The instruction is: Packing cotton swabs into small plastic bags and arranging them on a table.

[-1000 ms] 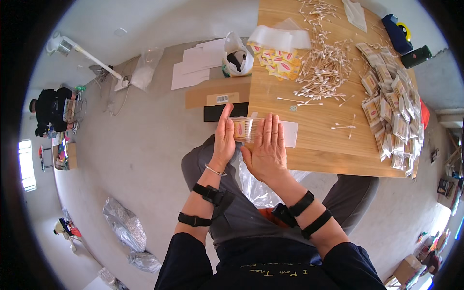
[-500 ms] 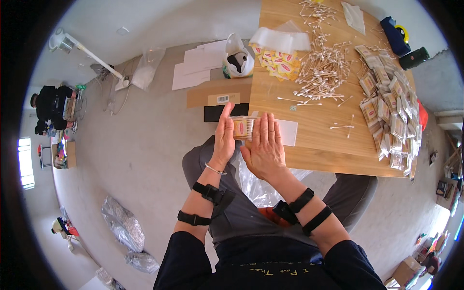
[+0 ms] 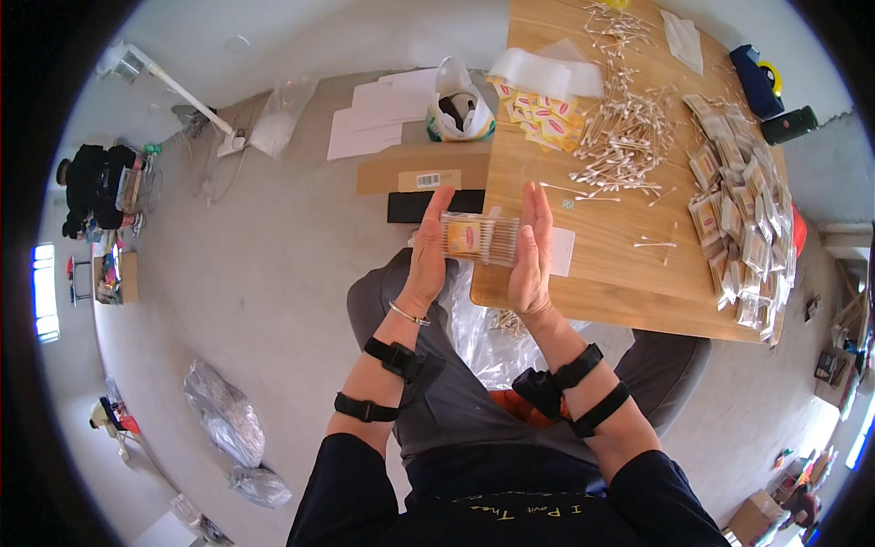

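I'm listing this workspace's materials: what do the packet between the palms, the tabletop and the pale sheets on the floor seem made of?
Packet: probably clear, glossy plastic; its sticks and yellow card show through. Tabletop: smooth wood or wood-look laminate, judging by the light-brown grain; which one, I cannot tell. Pale sheets: likely paper or thin card, matt, with straight-cut edges.

Wooden table (image 3: 611,287): cotton swabs (image 3: 629,146), yellow cards (image 3: 550,124), bagged packs (image 3: 749,214).
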Demonstrator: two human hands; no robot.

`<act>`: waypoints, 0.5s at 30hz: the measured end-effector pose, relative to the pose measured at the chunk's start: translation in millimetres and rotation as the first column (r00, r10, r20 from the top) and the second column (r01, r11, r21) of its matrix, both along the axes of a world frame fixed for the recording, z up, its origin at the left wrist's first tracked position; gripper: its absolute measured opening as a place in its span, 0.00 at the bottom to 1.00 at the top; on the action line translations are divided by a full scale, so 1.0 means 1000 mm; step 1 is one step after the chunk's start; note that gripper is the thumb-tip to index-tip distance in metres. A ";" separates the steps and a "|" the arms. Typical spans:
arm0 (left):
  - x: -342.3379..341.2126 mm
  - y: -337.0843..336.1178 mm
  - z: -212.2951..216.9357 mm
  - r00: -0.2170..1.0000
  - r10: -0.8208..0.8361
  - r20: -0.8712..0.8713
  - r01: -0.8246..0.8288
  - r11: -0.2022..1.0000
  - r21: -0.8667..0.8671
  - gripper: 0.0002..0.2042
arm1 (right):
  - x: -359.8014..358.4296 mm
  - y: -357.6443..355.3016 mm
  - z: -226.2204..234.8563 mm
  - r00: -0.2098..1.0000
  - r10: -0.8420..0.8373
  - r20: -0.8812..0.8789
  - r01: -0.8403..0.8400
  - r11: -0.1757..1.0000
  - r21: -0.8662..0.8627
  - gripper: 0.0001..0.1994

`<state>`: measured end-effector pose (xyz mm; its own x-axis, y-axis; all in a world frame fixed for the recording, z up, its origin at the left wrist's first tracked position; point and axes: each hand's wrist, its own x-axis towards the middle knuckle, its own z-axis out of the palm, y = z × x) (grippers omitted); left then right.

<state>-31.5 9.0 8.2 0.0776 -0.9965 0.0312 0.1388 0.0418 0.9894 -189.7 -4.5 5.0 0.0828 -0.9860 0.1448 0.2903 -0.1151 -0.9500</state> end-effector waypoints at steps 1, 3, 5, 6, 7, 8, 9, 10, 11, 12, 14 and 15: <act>-0.001 0.001 0.001 1.000 -0.002 -0.001 0.002 1.000 -0.004 0.36 | 0.003 0.000 -0.002 0.997 0.010 0.077 -0.011 1.000 0.014 0.32; -0.002 0.001 0.001 1.000 -0.001 -0.005 0.001 1.000 -0.008 0.35 | 0.006 0.001 -0.004 0.988 0.020 0.151 -0.025 0.999 0.029 0.31; 0.002 0.003 -0.002 1.000 -0.001 0.024 0.001 1.000 -0.006 0.35 | 0.016 0.004 0.018 0.949 -0.004 0.316 -0.058 0.981 0.186 0.31; 0.003 0.005 -0.003 1.000 0.006 0.024 -0.006 1.000 -0.004 0.35 | 0.019 0.005 0.032 0.920 -0.028 0.391 -0.082 0.962 0.261 0.31; 0.003 0.004 -0.002 1.000 0.001 -0.001 -0.001 1.000 0.006 0.35 | 0.021 0.005 0.045 0.886 -0.063 0.459 -0.104 0.939 0.329 0.31; 0.003 0.003 -0.002 1.000 -0.003 -0.025 0.004 1.000 0.017 0.35 | 0.022 0.005 0.053 0.847 -0.103 0.522 -0.132 0.909 0.394 0.31; 0.004 0.003 -0.002 1.000 -0.002 -0.027 0.002 1.000 0.017 0.35 | 0.020 0.004 0.058 0.848 -0.102 0.520 -0.133 0.909 0.394 0.31; 0.005 0.002 -0.002 0.998 0.021 -0.058 -0.021 1.000 0.008 0.36 | 0.018 0.002 0.062 0.807 -0.165 0.567 -0.110 0.902 0.419 0.31; 0.006 0.002 -0.002 0.995 0.044 -0.089 -0.045 0.999 0.001 0.36 | 0.016 0.001 0.063 0.759 -0.228 0.609 -0.089 0.892 0.444 0.31; 0.007 0.001 -0.002 0.995 0.049 -0.090 -0.049 0.999 0.001 0.36 | 0.017 0.001 0.062 0.761 -0.225 0.608 -0.092 0.891 0.445 0.31; 0.008 0.001 0.001 1.000 -0.008 -0.012 0.009 0.999 0.032 0.36 | 0.018 -0.001 0.055 0.826 -0.148 0.543 -0.132 0.887 0.443 0.31; -0.001 -0.004 0.004 0.999 -0.029 -0.021 0.029 0.999 0.021 0.36 | 0.011 -0.011 0.010 0.803 -0.151 0.576 -0.135 0.896 0.423 0.31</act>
<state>-32.3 4.7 11.8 0.0493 -0.9987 0.0086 0.1598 0.0164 0.9870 -179.0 -16.0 15.1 0.1156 -0.9564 -0.2681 0.7998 0.2497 -0.5459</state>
